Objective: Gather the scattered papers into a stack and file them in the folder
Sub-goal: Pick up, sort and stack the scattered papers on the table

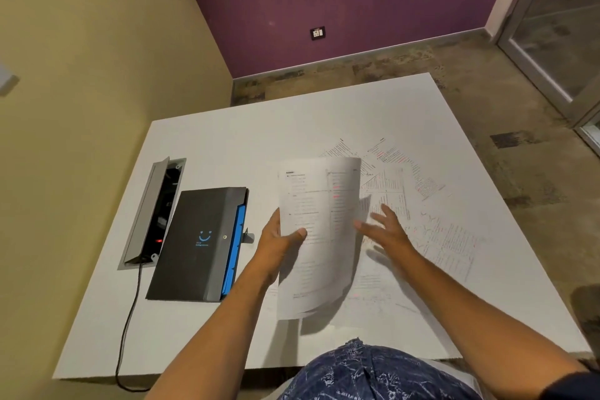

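we see our left hand pinching a thin, curling sheaf of white printed paper sheets above the smooth white table; our right hand hovers beside it, fingers spread. more printed sheets lie fanned toward the right edge. a matte black folder with blue tabs lies closed near the left edge.

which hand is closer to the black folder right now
Left. The left hand, holding papers, is just beside the folder; the right hand is farther away, beyond those papers.
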`<state>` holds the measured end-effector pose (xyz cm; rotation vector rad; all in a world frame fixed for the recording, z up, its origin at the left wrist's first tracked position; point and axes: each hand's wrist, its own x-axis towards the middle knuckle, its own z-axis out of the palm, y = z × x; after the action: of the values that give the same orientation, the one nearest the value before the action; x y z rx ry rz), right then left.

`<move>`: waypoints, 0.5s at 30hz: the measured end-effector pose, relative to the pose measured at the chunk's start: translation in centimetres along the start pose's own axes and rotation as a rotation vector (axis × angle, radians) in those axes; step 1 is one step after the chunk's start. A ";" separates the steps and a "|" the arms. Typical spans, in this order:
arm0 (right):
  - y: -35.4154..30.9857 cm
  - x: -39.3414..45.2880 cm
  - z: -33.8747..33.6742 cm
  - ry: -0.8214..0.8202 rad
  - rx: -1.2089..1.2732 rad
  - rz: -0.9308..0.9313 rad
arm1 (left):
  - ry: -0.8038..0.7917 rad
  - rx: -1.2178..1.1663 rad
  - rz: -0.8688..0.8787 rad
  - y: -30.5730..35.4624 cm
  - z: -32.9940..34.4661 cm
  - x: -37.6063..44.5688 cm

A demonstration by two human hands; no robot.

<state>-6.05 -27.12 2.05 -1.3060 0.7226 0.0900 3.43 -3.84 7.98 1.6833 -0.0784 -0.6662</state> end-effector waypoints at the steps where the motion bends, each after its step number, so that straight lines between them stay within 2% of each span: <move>1: 0.1 0.3 -0.8 -0.086 0.052 0.017 | -0.025 0.033 0.012 0.1 -0.2 0.1; 2: 0.0 0.4 -1.3 -0.155 0.060 -0.007 | -0.059 0.039 0.026 0.2 -0.3 0.0; 4: -0.4 0.5 -1.3 -0.188 0.112 -0.099 | -0.135 -0.018 0.033 0.3 -0.4 0.1; 6: -1.2 0.1 -0.8 -0.139 0.221 -0.165 | -0.176 -0.104 -0.005 0.4 -0.6 0.1; 9: -2.2 -0.4 -0.8 -0.099 0.296 -0.227 | -0.164 -0.092 -0.056 0.1 -1.0 0.5; 12: -1.6 -0.6 -1.2 -0.109 0.196 -0.236 | -0.087 -0.041 -0.066 -0.4 -1.0 0.5; 15: 0.1 -0.7 -1.9 -0.132 0.025 -0.161 | -0.066 0.066 -0.083 -2.1 -0.6 0.5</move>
<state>-7.44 -28.53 2.17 -1.3163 0.5036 0.0363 3.44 -3.03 5.89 1.7352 -0.0786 -0.7891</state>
